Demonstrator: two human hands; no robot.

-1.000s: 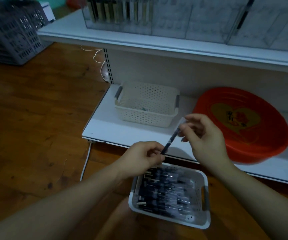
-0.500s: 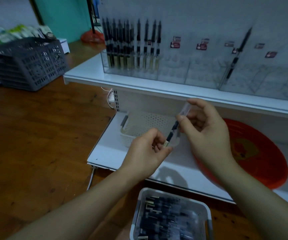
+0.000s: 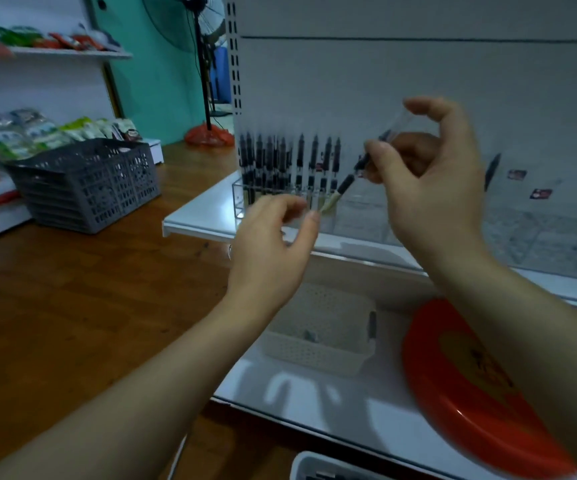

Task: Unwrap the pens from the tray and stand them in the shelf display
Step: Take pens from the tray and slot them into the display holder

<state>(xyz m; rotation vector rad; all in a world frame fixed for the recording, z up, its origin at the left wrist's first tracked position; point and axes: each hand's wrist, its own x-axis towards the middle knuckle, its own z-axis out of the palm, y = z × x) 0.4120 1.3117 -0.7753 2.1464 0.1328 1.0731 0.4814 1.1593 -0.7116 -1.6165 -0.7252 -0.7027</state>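
1. The pen (image 3: 351, 178) is up in front of the display (image 3: 294, 199) on the upper shelf (image 3: 197, 223), tilted, its pale lower end pointing down-left toward the row of standing pens (image 3: 290, 161).
2. The right hand (image 3: 429, 174) pinches the pen's upper part between thumb and fingers; the clear wrapper (image 3: 399, 124) seems to sit at that top end, though blur hides its edges.
3. The left hand (image 3: 273, 251) is just below the pale tip, fingers loosely curled. Whether its grip touches the tip, I cannot tell.
4. Handling, as I judge it: the pen looks light, thin and stiff, so a two-finger pinch is enough. The wrapper is probably slick, soft film that slides on the barrel.
5. Best hold is likely the bare barrel near the middle, pulling the film off the far end.
6. The tray (image 3: 315, 465) shows only as a corner at the bottom edge, well below the hands.
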